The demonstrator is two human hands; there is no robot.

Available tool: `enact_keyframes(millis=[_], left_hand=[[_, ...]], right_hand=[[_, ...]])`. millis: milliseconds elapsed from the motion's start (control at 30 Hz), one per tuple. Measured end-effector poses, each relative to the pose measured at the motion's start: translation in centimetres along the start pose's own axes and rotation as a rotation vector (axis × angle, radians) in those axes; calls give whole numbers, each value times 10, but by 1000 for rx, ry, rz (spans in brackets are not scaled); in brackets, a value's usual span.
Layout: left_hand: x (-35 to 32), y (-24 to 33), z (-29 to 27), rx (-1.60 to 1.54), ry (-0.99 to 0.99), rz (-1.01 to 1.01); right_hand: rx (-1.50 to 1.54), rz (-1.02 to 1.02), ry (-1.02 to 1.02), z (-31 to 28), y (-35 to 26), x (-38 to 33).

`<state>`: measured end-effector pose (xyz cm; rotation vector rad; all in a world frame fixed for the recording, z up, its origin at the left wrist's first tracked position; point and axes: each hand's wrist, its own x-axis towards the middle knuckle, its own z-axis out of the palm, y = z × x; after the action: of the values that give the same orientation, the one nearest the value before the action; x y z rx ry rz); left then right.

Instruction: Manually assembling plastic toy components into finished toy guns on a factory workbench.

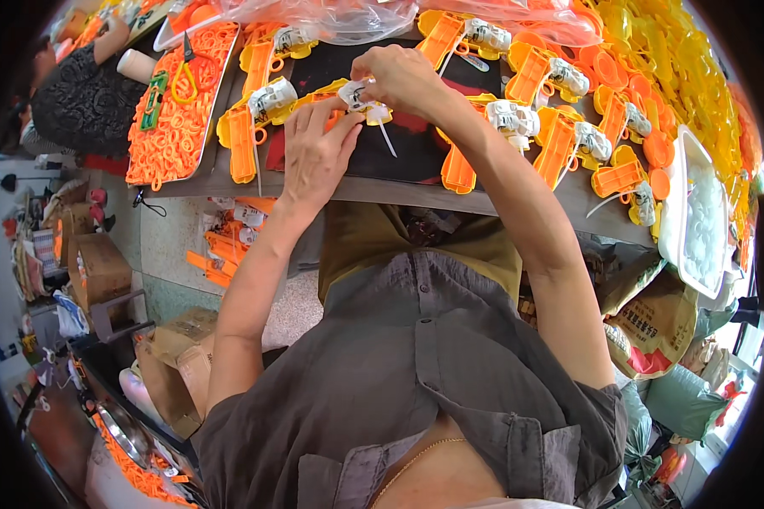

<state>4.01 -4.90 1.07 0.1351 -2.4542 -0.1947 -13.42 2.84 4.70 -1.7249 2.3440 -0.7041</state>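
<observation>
My left hand (317,153) and my right hand (401,78) meet over a dark mat (416,140) on the workbench. Together they hold a small white plastic piece with a thin white stem (367,103), pressed against a yellow and orange toy part (318,95). My left fingers grip it from below, and my right fingers pinch it from above. Several finished orange and yellow toy assemblies with white pieces (253,114) lie around my hands on the bench.
A tray of orange rings (174,119) with scissors sits at the left. A heap of yellow and orange parts (671,68) fills the right, beside a white tray (700,220). Another person in dark patterned clothing (81,97) works at far left. Cardboard boxes (102,267) and sacks (654,327) stand on the floor.
</observation>
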Motion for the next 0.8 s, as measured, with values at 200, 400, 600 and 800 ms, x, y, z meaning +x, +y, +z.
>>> enact_keyframes(millis=[200, 400, 600, 800], left_hand=[[-1, -2, 0, -7, -11, -69], [0, 1, -2, 121, -72, 16], [4, 0, -11, 148, -145, 85], [-10, -3, -10, 22, -48, 30]], right_hand=[[5, 8, 12, 0, -1, 0], [17, -2, 9, 0, 2, -1], [15, -6, -14, 0, 2, 0], [-11, -90, 39, 8, -12, -23]])
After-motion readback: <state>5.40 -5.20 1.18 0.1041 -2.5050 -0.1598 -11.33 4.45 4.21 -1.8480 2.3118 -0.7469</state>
